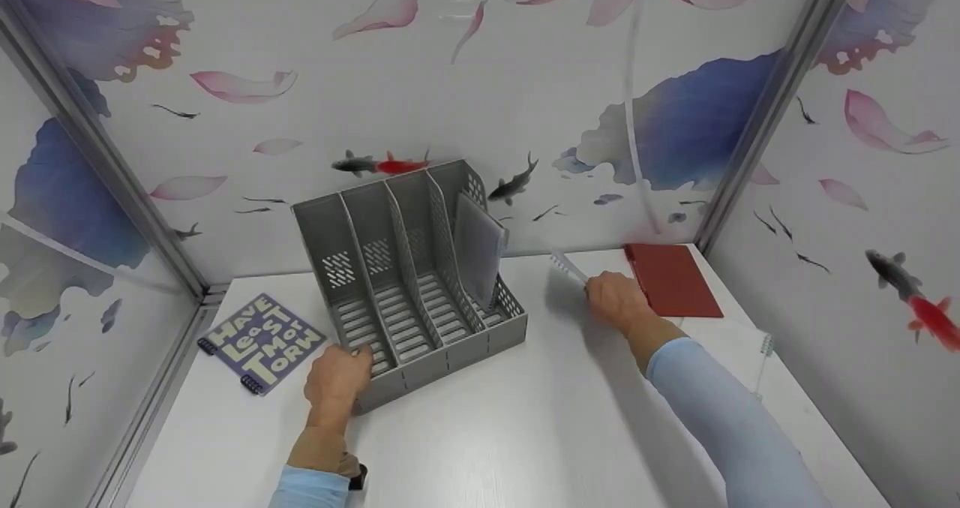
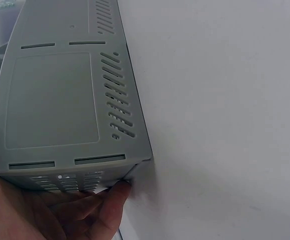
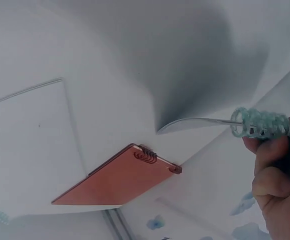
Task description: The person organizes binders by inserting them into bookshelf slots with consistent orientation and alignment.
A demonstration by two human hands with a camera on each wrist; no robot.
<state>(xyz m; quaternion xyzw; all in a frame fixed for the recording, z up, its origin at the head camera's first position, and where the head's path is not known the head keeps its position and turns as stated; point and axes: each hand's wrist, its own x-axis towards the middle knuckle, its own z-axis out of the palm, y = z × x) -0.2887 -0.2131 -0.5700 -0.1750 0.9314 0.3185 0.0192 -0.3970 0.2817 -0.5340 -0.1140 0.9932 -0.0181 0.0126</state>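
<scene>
One slatted grey plastic rack (image 1: 450,364) was clasped by the left grip (image 1: 336,379); the right grip (image 1: 619,302) pinched a thin notebook (image 1: 568,266) with pale-green coils (image 3: 260,125).

White table (image 1: 480,440) under gray rack (image 1: 409,320), purple notebook (image 1: 264,343), red notebook (image 1: 676,281), clear notebook (image 1: 733,347).
</scene>
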